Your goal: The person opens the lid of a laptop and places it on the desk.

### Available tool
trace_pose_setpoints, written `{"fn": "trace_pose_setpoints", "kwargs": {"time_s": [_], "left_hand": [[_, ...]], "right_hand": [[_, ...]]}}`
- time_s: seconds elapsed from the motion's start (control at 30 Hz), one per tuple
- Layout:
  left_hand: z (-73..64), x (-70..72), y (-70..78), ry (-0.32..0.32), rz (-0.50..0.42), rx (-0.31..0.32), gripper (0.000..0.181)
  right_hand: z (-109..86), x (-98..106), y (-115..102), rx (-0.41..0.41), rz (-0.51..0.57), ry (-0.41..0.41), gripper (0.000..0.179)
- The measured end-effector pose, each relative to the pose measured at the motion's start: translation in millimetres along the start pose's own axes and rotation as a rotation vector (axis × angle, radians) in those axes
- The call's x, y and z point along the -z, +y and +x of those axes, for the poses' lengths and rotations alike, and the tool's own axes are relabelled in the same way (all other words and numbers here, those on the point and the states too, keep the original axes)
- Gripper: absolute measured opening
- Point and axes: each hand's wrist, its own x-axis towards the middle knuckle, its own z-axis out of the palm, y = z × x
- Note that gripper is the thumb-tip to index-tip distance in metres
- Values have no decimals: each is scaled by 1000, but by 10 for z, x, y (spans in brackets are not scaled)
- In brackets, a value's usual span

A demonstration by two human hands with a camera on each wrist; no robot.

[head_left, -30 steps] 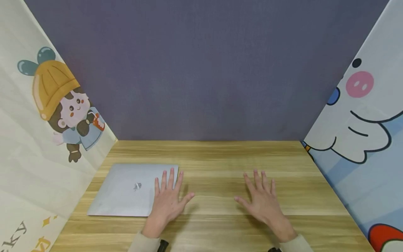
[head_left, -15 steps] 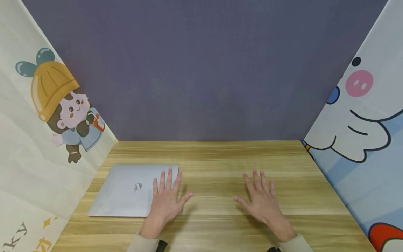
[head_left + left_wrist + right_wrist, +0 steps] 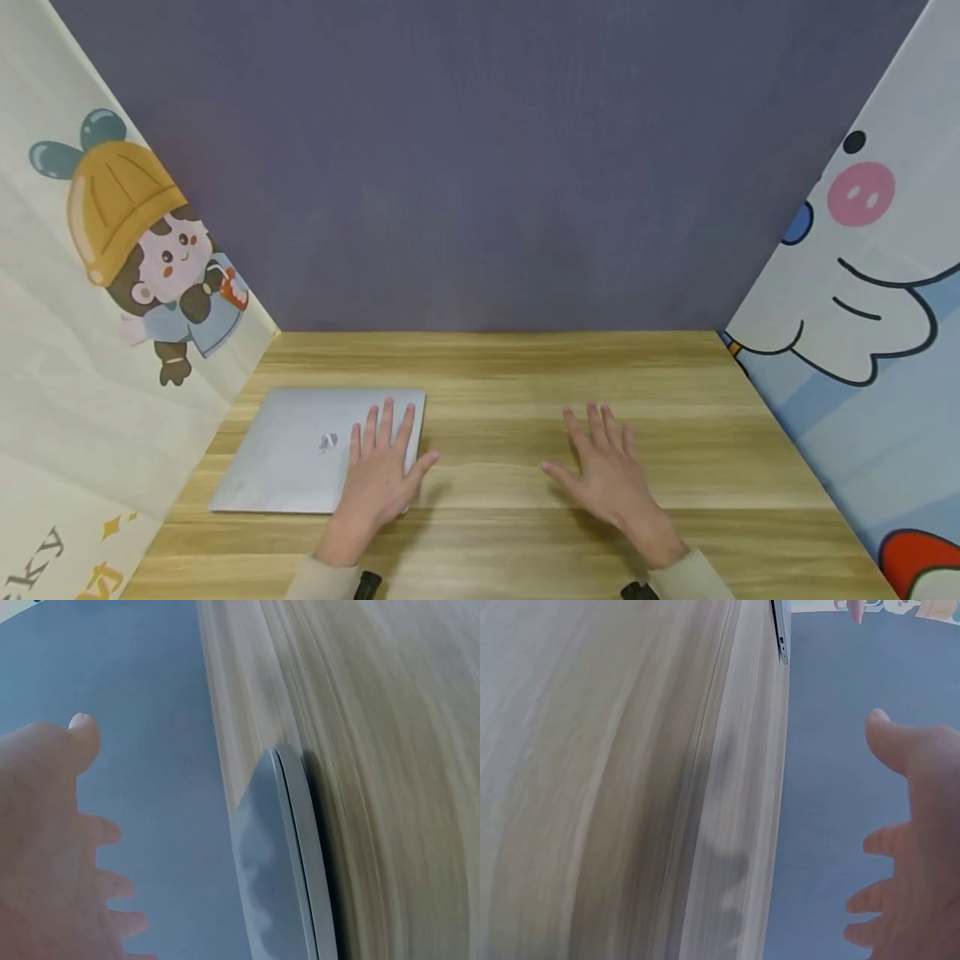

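A closed silver laptop [image 3: 292, 458] with a logo on its lid lies flat on the left part of the wooden table [image 3: 495, 550]. Above its right side hovers my left hand [image 3: 377, 483], fingers straight and spread, holding nothing. In the left wrist view a gap shows between that hand [image 3: 52, 840] and the laptop [image 3: 277, 862], and the hand's shadow falls on the lid. My right hand [image 3: 611, 479] is over bare wood right of the middle, also with spread fingers and nothing in it. The right wrist view has this hand [image 3: 919, 847] raised off the tabletop.
A dark grey-blue panel [image 3: 495, 167] stands along the table's back edge. On the left hangs a pale curtain [image 3: 67, 400] with a cartoon figure, on the right a blue and white printed one [image 3: 862, 433]. Black bands [image 3: 367, 585] show at both wrists.
Both hands have shifted a little to the left, the left one further over the laptop. Their fingers stay spread. The laptop lies where it was.
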Motion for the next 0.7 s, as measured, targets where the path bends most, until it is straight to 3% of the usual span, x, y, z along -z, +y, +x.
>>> {"fn": "trace_pose_setpoints", "kwargs": {"time_s": [0.27,0.53,0.7], "left_hand": [[-55,-1,-136,21,-6,8,79],[-91,75,-288,164,-66,6,68],[-102,132,-414,197,-84,35,66]], "right_hand": [[41,-69,-108,4,29,8,89],[136,-90,-268,48,92,87,83],[217,-97,-370,46,125,75,84]]}}
